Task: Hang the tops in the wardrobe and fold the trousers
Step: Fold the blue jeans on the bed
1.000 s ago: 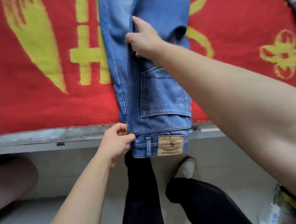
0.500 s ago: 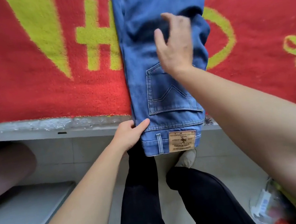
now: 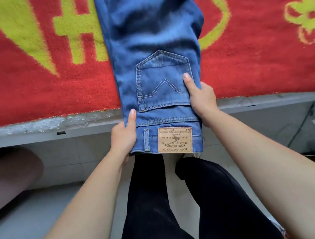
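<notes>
A red blanket carries blue jeans laid lengthwise, halved leg over leg, the waistband overhanging its edge. The left hand and right hand each grip one waistband side, thumbs on top. Crosswise folds seemingly remain; no tops are visible.

Jeans blue, tan patch; blanket red, yellow-green motifs; person's trousers black.

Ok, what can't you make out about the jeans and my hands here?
Head view, jeans: legs cut off by top edge.
Left hand: fingers hidden under the waistband.
Right hand: fingers hidden behind the denim, only thumb shows.
Leather patch: smallest print too fine.
</notes>
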Tool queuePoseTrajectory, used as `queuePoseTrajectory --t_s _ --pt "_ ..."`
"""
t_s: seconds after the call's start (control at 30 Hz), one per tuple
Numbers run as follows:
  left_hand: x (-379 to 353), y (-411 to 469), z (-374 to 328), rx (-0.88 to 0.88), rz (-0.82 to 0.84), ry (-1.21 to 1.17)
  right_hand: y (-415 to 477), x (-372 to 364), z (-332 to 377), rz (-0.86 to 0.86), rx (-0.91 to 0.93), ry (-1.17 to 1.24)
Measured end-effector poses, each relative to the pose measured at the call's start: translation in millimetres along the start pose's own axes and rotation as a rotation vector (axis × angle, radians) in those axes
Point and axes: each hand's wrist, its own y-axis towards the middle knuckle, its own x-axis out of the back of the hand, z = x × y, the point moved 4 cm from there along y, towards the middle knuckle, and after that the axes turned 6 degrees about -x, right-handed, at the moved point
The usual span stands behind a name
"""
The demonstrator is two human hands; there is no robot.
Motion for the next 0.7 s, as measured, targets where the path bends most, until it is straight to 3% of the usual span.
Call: queuePoseTrajectory --t_s 0.13,0.23,0.33,0.4,0.53,0.7 --pt "-4 1 -2 0.062 0.077 0.499 3 -4 -8 -0.088 -0.072 -0.354" --pt "-4 7 -37 0.020 -0.102 0.644 -2 -4 7 -0.209 -0.056 -0.318" --pt "5 6 -88 -0.265 -0.414 0.487 -7 6 40 -0.347 0.231 -0.243" --pt "12 15 -123 -0.527 -0.490 0.495 -5 14 73 -0.448 0.477 -0.323" --pt "9 61 -170 -0.863 -0.315 0.924 25 7 135 -0.447 0.802 -0.693" --pt "31 130 -178 -0.634 -0.122 1.169 88 -10 173 -0.146 0.670 -1.093"
